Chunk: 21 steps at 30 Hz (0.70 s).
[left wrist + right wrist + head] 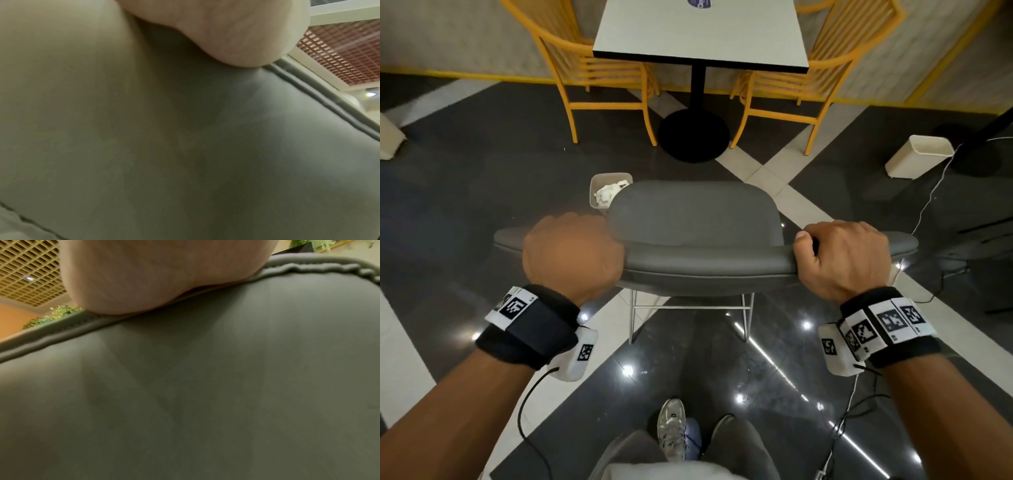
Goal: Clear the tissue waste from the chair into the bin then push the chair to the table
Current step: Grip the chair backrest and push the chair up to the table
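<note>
A grey padded chair [698, 219] stands in front of me, its back towards me and its seat bare. My left hand [573, 251] grips the left part of the backrest's top edge, fingers curled over it. On the right part of that edge my right hand [840, 257] grips too. Both wrist views show the grey backrest [205, 146] [205, 386] close up under a palm. A small white bin [604, 190] holding crumpled tissue stands on the floor just beyond the chair's left side. The white table [702, 34] stands farther ahead on a black pedestal.
Two yellow chairs [592, 68] [822, 75] flank the table. Another white bin [917, 156] stands at the right, with a thin cable [935, 192] running past it. A third white bin [388, 135] is at the left edge. My feet are behind the chair on glossy dark floor.
</note>
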Tool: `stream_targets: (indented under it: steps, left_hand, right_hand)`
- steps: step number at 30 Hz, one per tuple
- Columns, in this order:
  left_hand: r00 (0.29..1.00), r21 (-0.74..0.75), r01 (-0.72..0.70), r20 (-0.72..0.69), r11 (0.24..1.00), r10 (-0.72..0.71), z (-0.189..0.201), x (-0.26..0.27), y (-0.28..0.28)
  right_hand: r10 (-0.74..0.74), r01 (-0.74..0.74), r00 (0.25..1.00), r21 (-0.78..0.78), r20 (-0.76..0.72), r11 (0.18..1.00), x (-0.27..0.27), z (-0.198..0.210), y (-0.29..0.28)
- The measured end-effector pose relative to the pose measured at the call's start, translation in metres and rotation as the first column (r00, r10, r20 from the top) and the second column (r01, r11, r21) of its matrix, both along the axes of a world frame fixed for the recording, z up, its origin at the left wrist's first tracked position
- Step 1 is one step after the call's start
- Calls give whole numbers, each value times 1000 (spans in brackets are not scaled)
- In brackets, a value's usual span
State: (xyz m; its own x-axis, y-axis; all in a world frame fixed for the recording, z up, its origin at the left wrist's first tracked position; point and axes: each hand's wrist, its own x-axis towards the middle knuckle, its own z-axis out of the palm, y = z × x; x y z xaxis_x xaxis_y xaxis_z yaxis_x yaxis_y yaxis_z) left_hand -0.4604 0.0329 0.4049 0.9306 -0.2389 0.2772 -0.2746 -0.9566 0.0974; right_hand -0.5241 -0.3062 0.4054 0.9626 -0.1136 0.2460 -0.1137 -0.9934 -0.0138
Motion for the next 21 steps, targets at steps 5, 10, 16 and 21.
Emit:
stream_targets:
  steps: [5,10,16,21]
  left_hand:
    - [1000,1,-22,3,1000,22,0,23,-4]
    - [999,22,-30,-24,999,30,-3,50,-7]
    - [999,24,-42,-10,999,43,-1,100,-13]
    - [998,31,-62,-28,998,63,-1,150,-22]
  right_hand:
    - [-5,5,1000,-3,4,1000,24,0,-5]
    - [4,-5,1000,7,21,1000,49,-1,-11]
    - [5,-5,1000,2,22,1000,100,-3,-15]
    - [27,-27,999,4,19,1000,151,-5,-24]
